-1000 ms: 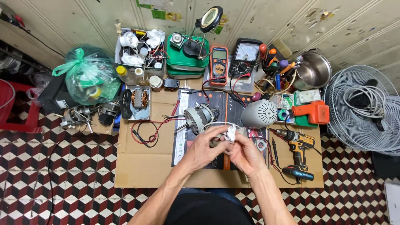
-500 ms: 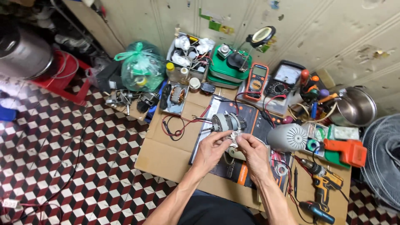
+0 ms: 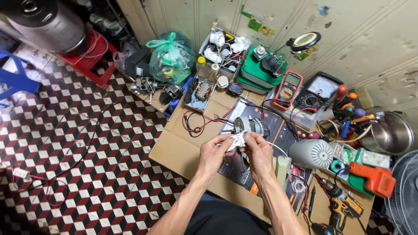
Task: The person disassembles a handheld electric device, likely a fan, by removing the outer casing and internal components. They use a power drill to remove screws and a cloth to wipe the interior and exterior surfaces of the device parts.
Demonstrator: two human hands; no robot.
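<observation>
Both hands, left hand (image 3: 214, 153) and right hand (image 3: 257, 153), pinch one crumpled white wad (image 3: 237, 140).

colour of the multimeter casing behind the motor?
Orange casing on the multimeter with a dark face; only the head view shows it, beyond the motor.

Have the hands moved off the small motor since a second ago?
No. Both hands, left and right, stay just in front of the motor on the cardboard, pinching the white piece; only the camera swung.
</observation>
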